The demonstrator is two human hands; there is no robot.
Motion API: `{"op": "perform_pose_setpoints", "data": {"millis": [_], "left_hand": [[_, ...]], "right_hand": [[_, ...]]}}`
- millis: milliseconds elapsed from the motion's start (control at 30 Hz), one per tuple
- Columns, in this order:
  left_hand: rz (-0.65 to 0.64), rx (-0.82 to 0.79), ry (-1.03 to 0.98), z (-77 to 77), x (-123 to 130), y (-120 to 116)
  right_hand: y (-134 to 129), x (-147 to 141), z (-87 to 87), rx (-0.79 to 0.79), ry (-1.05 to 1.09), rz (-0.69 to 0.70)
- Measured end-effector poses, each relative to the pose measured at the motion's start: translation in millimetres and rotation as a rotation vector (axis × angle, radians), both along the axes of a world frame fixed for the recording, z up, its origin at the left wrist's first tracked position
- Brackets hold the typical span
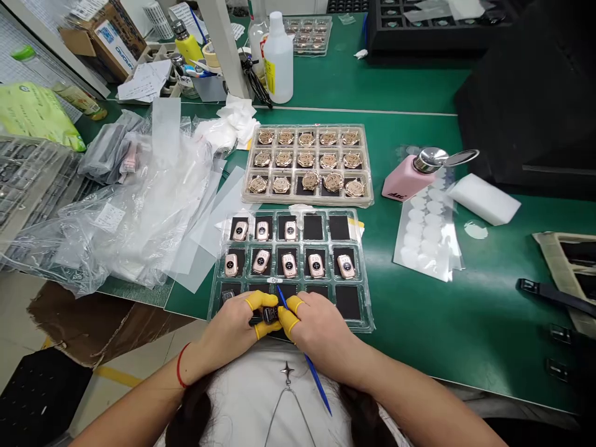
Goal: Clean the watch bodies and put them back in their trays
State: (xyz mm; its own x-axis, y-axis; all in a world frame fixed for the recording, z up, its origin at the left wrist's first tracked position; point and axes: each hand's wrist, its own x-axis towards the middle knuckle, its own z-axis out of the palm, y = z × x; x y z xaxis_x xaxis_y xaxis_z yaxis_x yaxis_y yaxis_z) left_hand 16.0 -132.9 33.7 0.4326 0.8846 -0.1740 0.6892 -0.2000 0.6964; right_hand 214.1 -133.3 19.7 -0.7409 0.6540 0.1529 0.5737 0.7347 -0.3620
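My left hand (237, 323), with yellow finger cots, grips a small black watch part (269, 315) over the front row of a clear tray (365, 298). Beside it, my right hand (316, 329), also in yellow cots, is closed around a long blue stick (318, 385) whose upper tip points at the part's edge. The tray's back and middle rows hold several pinkish square watch bodies (288, 265), backs up. Another dark piece (228, 295) lies in the front left compartment. Behind stands a tray (370, 197) of round gold watch bodies (306, 159).
Plastic bags (153, 192) and sheets cover the left side. A white bottle (278, 62) stands near a post (226, 49). To the right are a pink dispenser (407, 179), a white foam block (484, 198), a sheet of round stickers (426, 236) and black straps (559, 297).
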Motion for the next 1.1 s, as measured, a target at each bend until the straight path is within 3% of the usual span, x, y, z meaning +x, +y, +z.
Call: {"op": "perform_pose_setpoints", "data": {"millis": [200,467,567,833,1100], "left_hand": [[-0.009,-0.099,-0.039,4.9,0.5,0.1],[0.054,-0.276,-0.222,5.7,-19.3,-4.6],[0.063,-0.275,-0.220,1.9,-25.0,-6.7],[-0.058,-0.179,-0.121,-1.0,-35.5,-9.2],[-0.057,-0.005,-0.147,-9.3,-49.2,-19.1]], "right_hand": [[4.6,6.1,1.4,-0.094,0.119,-0.024],[3.2,-1.8,4.4,-0.160,0.376,-0.121],[-0.8,-8.3,5.2,-0.124,0.293,-0.099],[-7.7,-29.1,17.7,0.003,-0.072,0.048],[-7.1,-43.3,20.2,-0.003,-0.119,0.148]]}}
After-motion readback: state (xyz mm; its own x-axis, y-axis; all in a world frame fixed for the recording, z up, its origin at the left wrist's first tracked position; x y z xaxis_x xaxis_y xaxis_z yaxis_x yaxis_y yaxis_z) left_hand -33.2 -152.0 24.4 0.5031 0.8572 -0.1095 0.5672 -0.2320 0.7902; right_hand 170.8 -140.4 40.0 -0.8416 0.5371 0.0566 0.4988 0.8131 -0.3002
